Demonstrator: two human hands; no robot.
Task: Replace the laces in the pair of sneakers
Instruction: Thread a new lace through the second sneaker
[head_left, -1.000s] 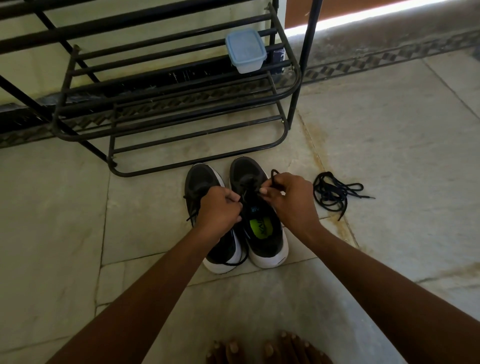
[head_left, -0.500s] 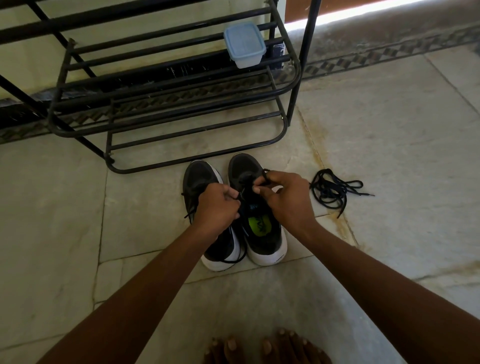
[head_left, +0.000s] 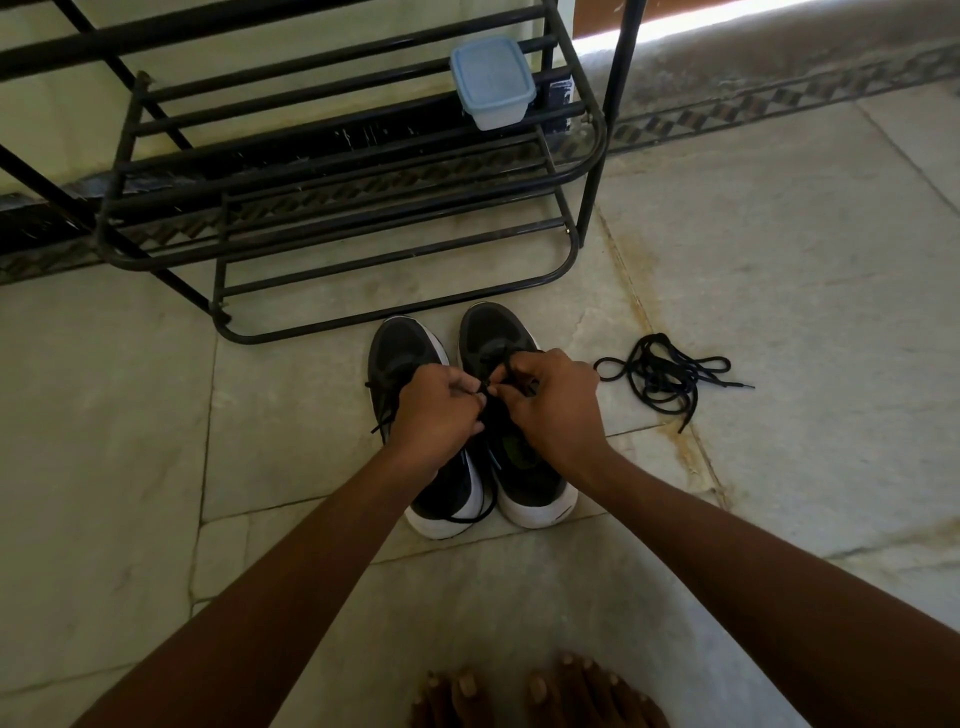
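Evidently the lace of the right sneaker (head_left: 511, 415) is being worked, whether out of or into the eyelets I cannot tell. To do it well, draw the lace straight through one eyelet at a time, steadying the shoe. Both the left hand (head_left: 434, 410) and right hand (head_left: 550, 402) have fingers curled, pinching the black lace (head_left: 485, 389) between them over the tongue. A loose bundle of laces (head_left: 665, 379) lies on the floor (head_left: 779, 260), well right of the hands; the left sneaker (head_left: 410, 364) sits beside.

Left hand (head_left: 434, 410) and right hand (head_left: 550, 397) pinch the right sneaker's (head_left: 524, 467) lace (head_left: 506, 364).
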